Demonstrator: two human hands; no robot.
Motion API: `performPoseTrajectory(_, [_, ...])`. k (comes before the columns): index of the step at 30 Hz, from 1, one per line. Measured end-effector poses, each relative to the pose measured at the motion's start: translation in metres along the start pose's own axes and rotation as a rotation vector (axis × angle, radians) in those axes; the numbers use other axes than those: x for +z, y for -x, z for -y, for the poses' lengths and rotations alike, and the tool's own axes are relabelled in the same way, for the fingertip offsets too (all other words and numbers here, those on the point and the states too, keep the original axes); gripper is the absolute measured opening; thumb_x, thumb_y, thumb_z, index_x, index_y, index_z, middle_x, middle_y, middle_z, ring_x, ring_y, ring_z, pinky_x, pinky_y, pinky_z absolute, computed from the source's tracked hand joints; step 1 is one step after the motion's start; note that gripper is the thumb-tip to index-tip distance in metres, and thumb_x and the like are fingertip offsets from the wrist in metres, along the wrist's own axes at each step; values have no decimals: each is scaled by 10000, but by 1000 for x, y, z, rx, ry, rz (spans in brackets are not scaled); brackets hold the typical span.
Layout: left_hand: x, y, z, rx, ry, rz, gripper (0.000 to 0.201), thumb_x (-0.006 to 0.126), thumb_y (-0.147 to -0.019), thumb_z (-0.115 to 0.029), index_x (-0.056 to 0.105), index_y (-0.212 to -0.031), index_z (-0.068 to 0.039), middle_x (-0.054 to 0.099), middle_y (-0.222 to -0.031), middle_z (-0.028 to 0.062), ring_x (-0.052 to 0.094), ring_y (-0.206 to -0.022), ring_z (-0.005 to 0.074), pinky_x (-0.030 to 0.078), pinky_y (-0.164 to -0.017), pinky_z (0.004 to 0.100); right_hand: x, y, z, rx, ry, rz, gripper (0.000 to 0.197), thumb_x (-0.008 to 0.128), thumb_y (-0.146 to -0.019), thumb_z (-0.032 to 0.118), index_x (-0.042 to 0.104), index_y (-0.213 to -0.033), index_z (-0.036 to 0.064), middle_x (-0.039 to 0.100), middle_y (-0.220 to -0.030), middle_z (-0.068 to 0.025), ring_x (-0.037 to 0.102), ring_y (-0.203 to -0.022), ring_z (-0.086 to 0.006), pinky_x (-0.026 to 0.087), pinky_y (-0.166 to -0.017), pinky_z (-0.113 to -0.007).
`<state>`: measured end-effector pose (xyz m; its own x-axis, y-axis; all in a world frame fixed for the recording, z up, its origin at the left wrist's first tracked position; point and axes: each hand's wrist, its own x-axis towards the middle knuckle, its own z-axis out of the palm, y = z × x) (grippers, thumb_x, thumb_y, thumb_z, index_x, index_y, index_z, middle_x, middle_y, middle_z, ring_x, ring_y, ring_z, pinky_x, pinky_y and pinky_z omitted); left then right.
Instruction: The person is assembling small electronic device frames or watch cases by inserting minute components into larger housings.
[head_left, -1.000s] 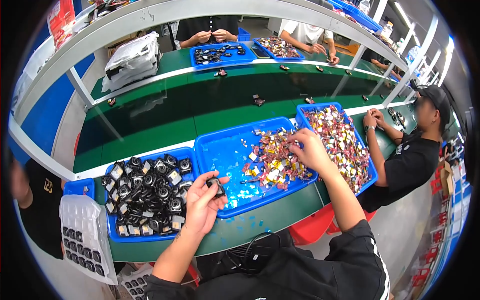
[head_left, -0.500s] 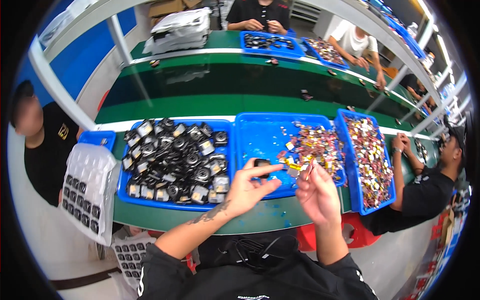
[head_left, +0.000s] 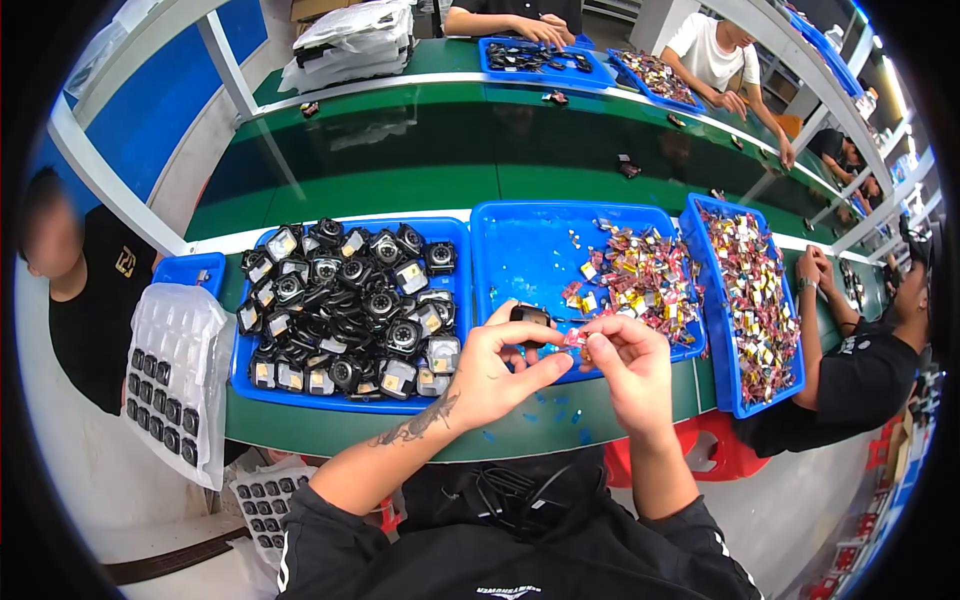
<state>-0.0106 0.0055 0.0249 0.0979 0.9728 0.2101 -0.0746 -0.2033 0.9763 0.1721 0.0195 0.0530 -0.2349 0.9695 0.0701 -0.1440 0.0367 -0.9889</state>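
A smooth green table (head_left: pixel 460 447) runs across our view, its dark middle strip glossy enough to mirror things. Pale, slanting frame posts (head_left: pixel 230 65) stand between us and part of the far side. On it near us sit three blue plastic trays with rounded corners: the left tray (head_left: pixel 318 403) heaped with squarish black units (head_left: pixel 340 290), some showing round, ridged faces, others flat silvery ones; the middle tray (head_left: pixel 520 265) shiny-floored; the right tray (head_left: pixel 716 330) full of crinkly red, yellow and silver bits. A translucent packing tray (head_left: pixel 180 312) with square pockets lies at far left. Over the middle tray's near edge, our left hand (head_left: pixel 500 365) grips a squarish black housing (head_left: pixel 531 315); our right hand (head_left: pixel 632 372), narrowed to a pinch, holds a small red piece (head_left: pixel 576 340) just beside it. Our fingers partly hide both.
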Motion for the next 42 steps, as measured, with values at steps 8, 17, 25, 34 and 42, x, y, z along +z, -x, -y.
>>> performPoseTrajectory(8, [-3, -1, 0, -166, 159, 5, 133, 725, -853, -104, 736, -940, -3, 599, -948, 51, 556, -815, 96, 460, -673, 219, -1, -5, 15, 11, 136, 120, 156, 627, -911, 41, 673, -1046, -22, 661, -922, -55, 615, -840, -99, 520, -761, -251])
performPoseTrajectory(17, [6, 13, -3, 557, -507, -223, 268, 818, -704, -49, 759, -963, -84, 599, -990, 108, 636, -844, 216, 532, -717, 307, -6, 1, 5, -761, 740, 13, 186, 752, -696, -41, 713, -859, 40, 650, -853, -87, 634, -751, -200, 501, -648, -282])
performPoseTrajectory(25, [5, 7, 0, 414, -350, -206, 276, 811, -699, -27, 752, -965, -72, 592, -1023, 114, 634, -873, 218, 530, -733, 310, -17, 0, 6, -1165, 876, 40, 295, 766, -615, 8, 738, -903, 62, 631, -845, -59, 626, -663, -181, 507, -552, -290])
performPoseTrajectory(34, [11, 8, -2, 316, -451, -215, 327, 586, -812, 82, 705, -1092, -39, 585, -1038, 168, 593, -967, 286, 500, -810, 330, -40, -29, 58, -918, 662, -164, 182, 734, -712, -81, 694, -856, 21, 682, -800, -107, 666, -735, -218, 526, -654, -297])
performPoseTrajectory(42, [16, 24, -32, 82, -356, -221, 254, 526, -912, 5, 633, -1142, -1, 584, -1126, 190, 609, -1002, 306, 490, -845, 326, -158, -165, 263, -1315, 633, -891, 65, 654, -884, 42, 671, -935, 4, 664, -825, -58, 595, -662, -103, 474, -587, -242])
